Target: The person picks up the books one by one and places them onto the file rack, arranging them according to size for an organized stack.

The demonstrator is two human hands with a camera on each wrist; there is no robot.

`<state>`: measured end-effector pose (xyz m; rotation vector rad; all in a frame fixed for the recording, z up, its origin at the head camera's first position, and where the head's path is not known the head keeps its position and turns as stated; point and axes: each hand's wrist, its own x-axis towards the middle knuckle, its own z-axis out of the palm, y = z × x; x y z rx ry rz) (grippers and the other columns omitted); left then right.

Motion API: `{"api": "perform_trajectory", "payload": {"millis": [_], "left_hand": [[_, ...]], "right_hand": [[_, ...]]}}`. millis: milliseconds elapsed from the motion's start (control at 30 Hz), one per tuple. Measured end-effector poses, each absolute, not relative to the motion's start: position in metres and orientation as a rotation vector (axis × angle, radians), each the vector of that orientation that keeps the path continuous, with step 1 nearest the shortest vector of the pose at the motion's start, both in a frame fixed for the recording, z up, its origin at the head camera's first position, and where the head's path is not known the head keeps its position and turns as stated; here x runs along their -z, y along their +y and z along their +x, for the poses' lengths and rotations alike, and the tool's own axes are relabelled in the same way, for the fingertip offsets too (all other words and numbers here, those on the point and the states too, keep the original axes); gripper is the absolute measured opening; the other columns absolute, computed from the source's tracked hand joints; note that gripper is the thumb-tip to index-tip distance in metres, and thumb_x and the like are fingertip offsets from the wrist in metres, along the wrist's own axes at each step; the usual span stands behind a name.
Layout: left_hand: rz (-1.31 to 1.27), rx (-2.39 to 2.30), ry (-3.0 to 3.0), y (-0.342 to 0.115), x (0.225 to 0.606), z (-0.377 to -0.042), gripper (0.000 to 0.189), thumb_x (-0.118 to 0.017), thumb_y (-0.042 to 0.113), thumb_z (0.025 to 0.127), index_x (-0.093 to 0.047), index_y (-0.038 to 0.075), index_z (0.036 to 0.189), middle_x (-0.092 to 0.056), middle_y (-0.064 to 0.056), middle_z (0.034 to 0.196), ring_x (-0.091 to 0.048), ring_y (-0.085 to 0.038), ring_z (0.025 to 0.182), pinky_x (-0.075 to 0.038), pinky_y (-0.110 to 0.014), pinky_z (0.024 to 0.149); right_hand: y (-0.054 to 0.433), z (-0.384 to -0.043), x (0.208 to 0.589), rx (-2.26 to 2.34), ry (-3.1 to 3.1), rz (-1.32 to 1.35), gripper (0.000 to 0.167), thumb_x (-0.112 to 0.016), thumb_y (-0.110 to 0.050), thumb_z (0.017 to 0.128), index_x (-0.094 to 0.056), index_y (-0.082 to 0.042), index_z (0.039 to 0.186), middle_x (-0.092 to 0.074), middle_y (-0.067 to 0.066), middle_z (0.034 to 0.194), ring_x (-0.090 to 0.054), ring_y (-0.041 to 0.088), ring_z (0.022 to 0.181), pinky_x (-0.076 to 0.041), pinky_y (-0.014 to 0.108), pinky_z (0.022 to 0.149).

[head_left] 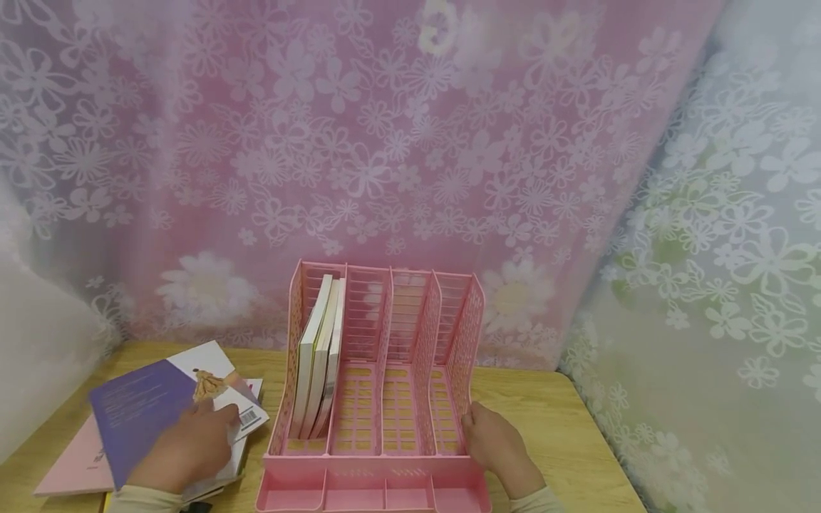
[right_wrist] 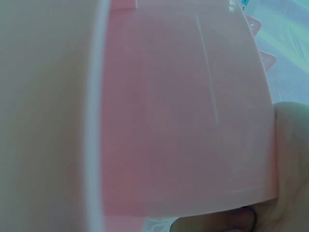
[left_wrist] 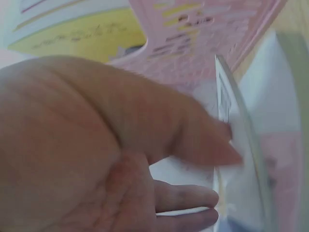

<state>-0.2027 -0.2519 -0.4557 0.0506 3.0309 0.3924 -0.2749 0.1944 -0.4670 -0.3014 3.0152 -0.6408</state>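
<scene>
A pink desk organizer [head_left: 410, 463] with upright dividers stands at the middle of the table. Several books [head_left: 316, 356] lean upright in its leftmost slot. My right hand [head_left: 500, 442] grips the organizer's right side wall; up close, the right wrist view shows that pink wall [right_wrist: 169, 121] against the hand. To the left, my left hand [head_left: 186, 445] is over a loose pile of books, by a white book with a barcode [head_left: 249, 417]. In the left wrist view, its fairly straight fingers [left_wrist: 186, 195] touch a thin book [left_wrist: 246, 145], and the thumb is blurred.
A purple book [head_left: 144, 410] and a pink book [head_left: 80, 463] lie fanned in the pile on the wooden table [head_left: 545, 413]. Small open compartments [head_left: 353, 495] line the organizer's front. A flowered pink curtain [head_left: 385, 142] hangs behind, with a pale one [head_left: 725, 285] on the right.
</scene>
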Motion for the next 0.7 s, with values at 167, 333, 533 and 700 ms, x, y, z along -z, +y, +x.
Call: {"api": "perform_trajectory", "payload": {"millis": [167, 333, 533, 700], "left_hand": [[-0.072, -0.468, 3.054, -0.243, 0.46, -0.207, 0.069, -0.076, 0.032, 0.086, -0.049, -0.013, 0.131, -0.058, -0.035, 0.108, -0.059, -0.056, 0.101, -0.051, -0.067, 0.077], [-0.183, -0.473, 3.048, -0.237, 0.465, -0.211, 0.107, -0.077, 0.065, 0.082, -0.039, -0.01, 0.149, -0.044, -0.05, 0.132, -0.044, -0.072, 0.115, -0.049, -0.074, 0.076], [-0.222, -0.447, 3.041, -0.234, 0.467, -0.21, 0.107, -0.081, 0.064, 0.077, -0.048, -0.016, 0.14, -0.042, -0.046, 0.134, -0.044, -0.069, 0.113, -0.05, -0.072, 0.067], [-0.152, -0.463, 3.058, -0.232, 0.46, -0.21, 0.072, -0.073, 0.036, 0.086, -0.056, -0.018, 0.13, -0.051, -0.046, 0.127, -0.054, -0.065, 0.108, -0.05, -0.071, 0.076]], "right_hand": [[0.194, -0.274, 0.467, 0.647, 3.009, -0.282, 0.027, -0.041, -0.022, 0.109, -0.056, -0.011, 0.09, -0.048, 0.003, 0.069, -0.048, 0.017, 0.062, -0.042, 0.036, 0.058], [0.194, -0.273, 0.465, 0.678, 3.007, -0.291, 0.028, -0.04, -0.021, 0.109, -0.054, -0.011, 0.088, -0.044, 0.002, 0.067, -0.045, 0.017, 0.059, -0.04, 0.035, 0.055], [0.194, -0.272, 0.465, 0.694, 2.999, -0.312, 0.026, -0.04, -0.021, 0.11, -0.057, -0.01, 0.092, -0.042, 0.001, 0.067, -0.045, 0.016, 0.06, -0.04, 0.035, 0.057], [0.195, -0.271, 0.463, 0.732, 2.993, -0.314, 0.027, -0.04, -0.018, 0.11, -0.055, -0.01, 0.089, -0.042, 0.001, 0.066, -0.042, 0.015, 0.057, -0.037, 0.032, 0.053]]}}
